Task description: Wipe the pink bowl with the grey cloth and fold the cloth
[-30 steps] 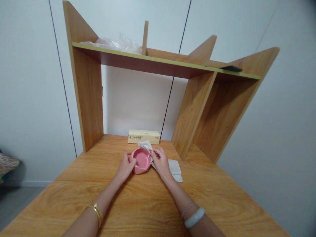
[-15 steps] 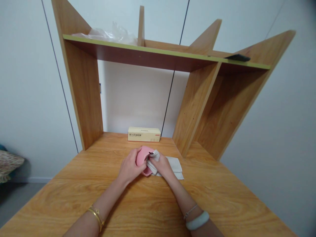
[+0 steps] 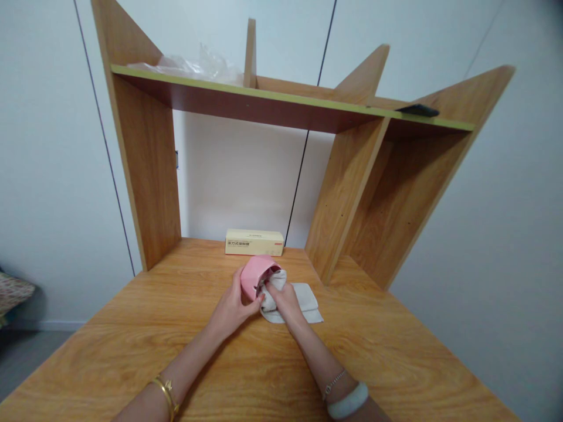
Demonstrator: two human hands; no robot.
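Note:
A pink hollow container (image 3: 254, 274) is held tilted above the desk, its opening facing right toward me. My left hand (image 3: 235, 305) grips it from the left and below, thumb near the rim. A small dark mark or part shows at its edge; what it is I cannot make out. My right hand (image 3: 285, 302) is closed on a light grey cloth (image 3: 268, 300), pressing it into the container's opening. Those fingertips are partly hidden in the cloth. Beneath the right hand, a folded light grey cloth (image 3: 308, 299) lies on the desk.
Behind the hands stands a cream box (image 3: 254, 242) with printed lettering. A wooden shelf unit (image 3: 352, 199) rises from the desk (image 3: 197, 363). On its upper shelf lie a clear plastic bag (image 3: 197, 65) and a flat dark object (image 3: 419, 110).
The pink container has turned in my left hand, so its opening now faces more to the right. My right hand has pushed the cloth at the opening slightly lower.

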